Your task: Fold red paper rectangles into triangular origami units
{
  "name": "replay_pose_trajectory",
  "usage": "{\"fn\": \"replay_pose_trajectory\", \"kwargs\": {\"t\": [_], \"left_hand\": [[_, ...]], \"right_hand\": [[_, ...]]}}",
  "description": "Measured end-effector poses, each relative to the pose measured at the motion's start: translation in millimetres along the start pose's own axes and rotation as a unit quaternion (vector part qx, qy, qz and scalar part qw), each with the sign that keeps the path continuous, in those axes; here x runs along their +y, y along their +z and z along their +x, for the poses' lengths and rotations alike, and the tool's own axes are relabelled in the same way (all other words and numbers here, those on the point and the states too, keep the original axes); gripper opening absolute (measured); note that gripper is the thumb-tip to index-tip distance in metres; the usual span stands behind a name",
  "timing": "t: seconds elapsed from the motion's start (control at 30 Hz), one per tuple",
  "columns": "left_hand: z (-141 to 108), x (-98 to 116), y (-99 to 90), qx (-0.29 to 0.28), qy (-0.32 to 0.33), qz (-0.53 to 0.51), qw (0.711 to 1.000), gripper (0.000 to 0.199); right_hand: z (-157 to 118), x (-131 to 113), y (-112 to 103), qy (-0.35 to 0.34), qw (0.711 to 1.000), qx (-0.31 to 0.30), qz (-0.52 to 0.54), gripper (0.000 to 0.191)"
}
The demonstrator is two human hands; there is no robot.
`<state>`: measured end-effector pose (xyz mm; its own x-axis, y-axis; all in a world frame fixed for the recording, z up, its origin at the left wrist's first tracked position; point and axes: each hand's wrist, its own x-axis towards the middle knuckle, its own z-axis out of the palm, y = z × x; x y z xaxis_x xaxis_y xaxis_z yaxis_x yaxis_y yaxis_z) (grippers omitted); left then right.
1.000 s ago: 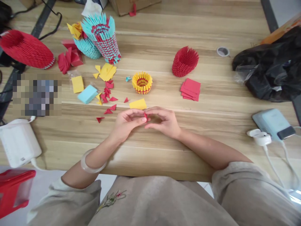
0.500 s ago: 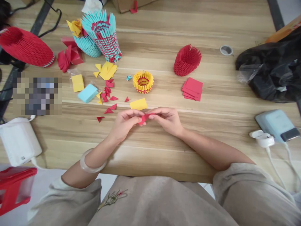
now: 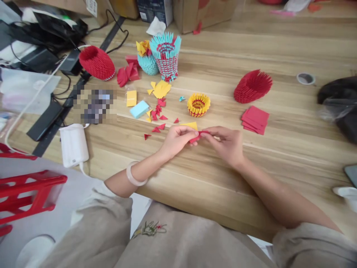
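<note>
Noted: red paper (image 3: 195, 139) gripped in closed fingers of left hand (image 3: 176, 142) and right hand (image 3: 229, 146), over near side of desk (image 3: 178, 171). Just beyond left hand, partly hidden by it: yellow sheet (image 3: 192, 125). Farther back: yellow-and-red bowl (image 3: 198, 108), upright. To left: small red folded pieces (image 3: 158, 128), scattered. To right: uneven stack of red squares (image 3: 256, 119), near red basket (image 3: 249, 89).

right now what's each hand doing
Left hand: closed, pinching the red paper strip.
Right hand: closed, pinching the same strip's other end.
</note>
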<state>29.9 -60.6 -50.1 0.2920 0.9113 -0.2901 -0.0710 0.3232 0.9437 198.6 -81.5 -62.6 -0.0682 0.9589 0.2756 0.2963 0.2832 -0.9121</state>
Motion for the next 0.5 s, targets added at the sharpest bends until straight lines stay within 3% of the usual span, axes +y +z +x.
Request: {"fn": "replay_pose_trajectory", "kwargs": {"t": [0.27, 0.5], "left_hand": [[22, 3, -1.2, 0.01, -0.011, -0.056, 0.998, 0.016], [19, -8, -4.5, 0.014, -0.001, -0.079, 0.997, 0.014]], "right_hand": [[17, 19, 2, -0.098, 0.994, 0.04, -0.011, 0.011], [16, 33, -5, -0.264, 0.964, -0.037, -0.013, 0.015]]}}
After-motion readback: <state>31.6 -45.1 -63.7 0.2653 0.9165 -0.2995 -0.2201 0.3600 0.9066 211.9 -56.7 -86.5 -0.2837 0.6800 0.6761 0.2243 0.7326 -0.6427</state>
